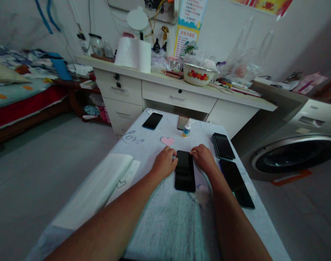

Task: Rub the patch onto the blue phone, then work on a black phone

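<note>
A black smartphone (pixel 184 172) lies screen up on the cloth-covered table, between my two hands. At its upper left edge is my left hand (pixel 165 161), fingers curled and thumb and fingertips closed against the side. My right hand (pixel 203 156) is bent in a pinch at the upper right corner. Its fingertips are partly hidden, so the exact contact is hard to see. Just beyond the phone stands a small white bottle (pixel 186 128) with a blue and yellow label, in front of another phone (pixel 182 122).
A dark phone (pixel 152 121) lies at the far left, stacked phones (pixel 223 146) at the right, and a black tablet (pixel 236 184) below them. An open notebook (pixel 100 186) covers the left side. Behind are a drawer desk (pixel 165 92) and a washing machine (pixel 298 134).
</note>
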The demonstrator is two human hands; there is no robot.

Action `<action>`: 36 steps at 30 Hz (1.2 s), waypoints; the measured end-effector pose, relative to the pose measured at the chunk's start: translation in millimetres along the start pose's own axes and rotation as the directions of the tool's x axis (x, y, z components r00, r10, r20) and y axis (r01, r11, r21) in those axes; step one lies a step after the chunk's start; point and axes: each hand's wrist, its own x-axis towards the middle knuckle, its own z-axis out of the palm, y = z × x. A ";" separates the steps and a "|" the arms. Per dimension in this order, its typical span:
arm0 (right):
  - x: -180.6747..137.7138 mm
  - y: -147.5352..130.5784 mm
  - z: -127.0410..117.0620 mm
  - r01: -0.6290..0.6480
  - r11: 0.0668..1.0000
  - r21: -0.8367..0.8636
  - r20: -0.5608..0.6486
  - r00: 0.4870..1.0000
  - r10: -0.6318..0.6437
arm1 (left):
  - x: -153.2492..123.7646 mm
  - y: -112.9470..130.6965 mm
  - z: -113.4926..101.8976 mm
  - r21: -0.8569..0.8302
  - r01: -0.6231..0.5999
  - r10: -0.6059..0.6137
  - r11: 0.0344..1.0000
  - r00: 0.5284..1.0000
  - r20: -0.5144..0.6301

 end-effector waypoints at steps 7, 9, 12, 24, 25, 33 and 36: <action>-3.0 -2.4 -6.0 0.035 0.999 -0.014 0.033 0.999 -0.034 | -0.1 0.7 -0.7 0.012 0.001 -0.001 1.000 1.000 0.018; -3.9 -3.4 -6.8 0.047 0.999 -0.008 0.051 0.998 -0.047 | -0.4 1.3 -1.5 0.012 0.006 -0.006 1.000 1.000 0.022; -4.4 -6.5 -6.7 0.062 0.998 0.000 0.072 0.995 -0.062 | -0.8 2.1 -2.6 0.014 0.011 -0.011 1.000 1.000 0.025; 0.4 -35.0 10.3 0.093 0.995 0.039 -0.005 0.996 -0.093 | 0.5 1.2 -1.1 0.026 0.002 -0.003 1.000 1.000 0.027; 0.7 -37.0 11.5 0.102 0.994 0.047 -0.006 0.995 -0.102 | 0.7 1.4 -1.3 0.025 0.008 -0.009 1.000 1.000 0.028; 2.2 -46.7 14.5 0.198 0.975 0.101 -0.006 0.980 -0.198 | 1.0 1.7 -1.8 -0.027 0.042 -0.043 0.999 0.999 -0.020; 6.6 -43.7 18.2 0.160 0.982 0.096 -0.020 0.987 -0.159 | 0.7 1.2 -1.1 -0.048 0.033 -0.035 0.998 0.999 -0.034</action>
